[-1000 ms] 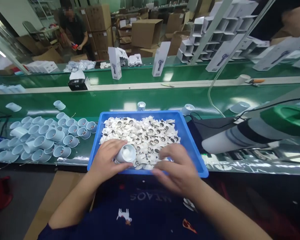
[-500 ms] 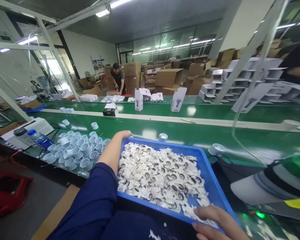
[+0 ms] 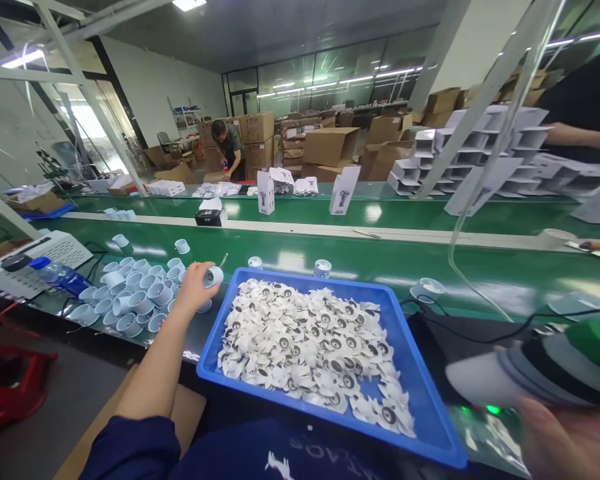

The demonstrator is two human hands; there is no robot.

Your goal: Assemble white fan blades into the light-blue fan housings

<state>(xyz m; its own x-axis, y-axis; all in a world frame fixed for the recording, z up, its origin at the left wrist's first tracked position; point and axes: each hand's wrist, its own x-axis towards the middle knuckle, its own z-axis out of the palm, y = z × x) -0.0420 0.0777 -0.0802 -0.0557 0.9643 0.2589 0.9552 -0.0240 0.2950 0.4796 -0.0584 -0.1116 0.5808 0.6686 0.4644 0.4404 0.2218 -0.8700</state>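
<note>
My left hand (image 3: 194, 288) is closed around a light blue plastic cup-shaped housing (image 3: 214, 277), tilted with its opening facing right. Several more such housings (image 3: 140, 301) stand crowded on the bench just left of that hand, small parts inside some of them. Right of it lies a blue tray (image 3: 430, 400) filled with white fan impellers (image 3: 300, 340) with dark round hubs. My right hand (image 3: 573, 440), blurred at the lower right edge, is near a large white cylinder (image 3: 510, 373) with a black band and green end. Its fingers are smeared.
Single housings (image 3: 322, 269) stand along the green conveyor belt (image 3: 280, 250) behind the tray. White cartons (image 3: 345, 190) are stacked across the belt. A water bottle (image 3: 63, 275) lies at left, above a red stool (image 3: 15, 380). Two other people are beyond the belt.
My left hand has gone from the tray's far left corner leftward and now grips a housing. My right hand has left the tray's near right side and moved right. The view has shifted slightly.
</note>
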